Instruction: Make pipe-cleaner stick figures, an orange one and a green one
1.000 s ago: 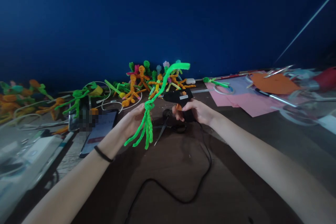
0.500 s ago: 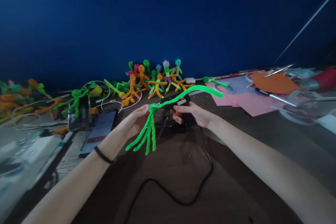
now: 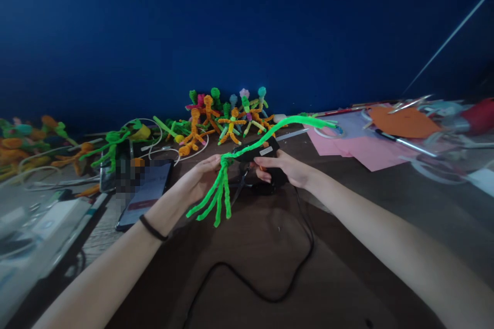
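Note:
My left hand (image 3: 204,175) pinches a bright green pipe-cleaner figure (image 3: 250,150) at its twisted knot. Several thin legs hang down from the knot, and one long fuzzy strand arcs off to the right. In my right hand (image 3: 289,167) is a black hot glue gun (image 3: 276,149) with a white label, a finger on its orange trigger. The gun's nozzle points left, close beneath the knot. Whether the nozzle touches the figure I cannot tell. A black cord (image 3: 299,277) runs from the gun's handle down across the dark table.
Several finished pipe-cleaner figures (image 3: 231,126) stand along the blue wall (image 3: 247,20). A phone (image 3: 150,187) and a white power strip (image 3: 57,223) lie at left. Pink paper (image 3: 370,151), orange paper (image 3: 405,122) and blurred tools are at right.
The green figure has turned slightly, and its long strand now reaches farther right and higher. Both hands have stayed nearly in place.

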{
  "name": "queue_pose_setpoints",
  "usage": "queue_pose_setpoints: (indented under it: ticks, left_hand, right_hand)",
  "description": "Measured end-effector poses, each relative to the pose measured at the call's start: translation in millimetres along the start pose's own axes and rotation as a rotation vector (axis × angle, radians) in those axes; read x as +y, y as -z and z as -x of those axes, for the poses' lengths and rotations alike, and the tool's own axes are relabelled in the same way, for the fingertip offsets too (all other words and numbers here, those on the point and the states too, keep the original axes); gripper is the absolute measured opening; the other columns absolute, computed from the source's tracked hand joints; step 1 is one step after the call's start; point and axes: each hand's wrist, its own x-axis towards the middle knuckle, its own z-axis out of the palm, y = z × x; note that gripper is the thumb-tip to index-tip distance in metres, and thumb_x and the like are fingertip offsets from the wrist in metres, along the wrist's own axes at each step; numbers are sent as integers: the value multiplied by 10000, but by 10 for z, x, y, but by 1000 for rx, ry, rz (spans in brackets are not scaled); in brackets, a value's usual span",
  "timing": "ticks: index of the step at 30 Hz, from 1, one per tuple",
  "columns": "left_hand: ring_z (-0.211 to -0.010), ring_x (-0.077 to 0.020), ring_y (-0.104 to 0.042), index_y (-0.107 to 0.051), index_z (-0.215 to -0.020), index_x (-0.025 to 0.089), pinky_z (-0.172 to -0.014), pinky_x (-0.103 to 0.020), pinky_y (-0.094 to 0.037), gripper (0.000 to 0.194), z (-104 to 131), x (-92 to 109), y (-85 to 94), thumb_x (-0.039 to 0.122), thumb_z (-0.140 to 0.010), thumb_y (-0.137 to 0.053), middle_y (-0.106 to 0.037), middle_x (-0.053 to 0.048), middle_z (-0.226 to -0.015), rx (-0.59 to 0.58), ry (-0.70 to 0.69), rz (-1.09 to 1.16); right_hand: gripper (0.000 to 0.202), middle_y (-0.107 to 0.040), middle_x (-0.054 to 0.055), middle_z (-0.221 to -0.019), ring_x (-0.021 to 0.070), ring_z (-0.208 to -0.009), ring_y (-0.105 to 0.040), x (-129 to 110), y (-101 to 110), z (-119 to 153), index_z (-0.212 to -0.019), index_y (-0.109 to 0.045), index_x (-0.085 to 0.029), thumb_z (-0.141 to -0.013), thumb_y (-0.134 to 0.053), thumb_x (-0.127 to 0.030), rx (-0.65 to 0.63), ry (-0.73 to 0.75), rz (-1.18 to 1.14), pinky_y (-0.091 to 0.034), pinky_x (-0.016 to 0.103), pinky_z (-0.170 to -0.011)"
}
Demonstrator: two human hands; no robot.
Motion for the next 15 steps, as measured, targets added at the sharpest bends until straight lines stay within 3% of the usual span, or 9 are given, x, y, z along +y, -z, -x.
queue_pose_setpoints:
  ticks: [15]
  left_hand:
    - [-589, -106, -549, -593, -780, 128, -563, -202, -465, 65, -10, -11, 14, 156, -732, -559, -584, -19, -686, 4, -19, -28]
  right_hand:
    - [227, -444, -46, -414, 67, -418, -396, -5, 3, -1, -747, -563, -106, -788, -536, -327, 24, 26, 74, -305, 222, -475]
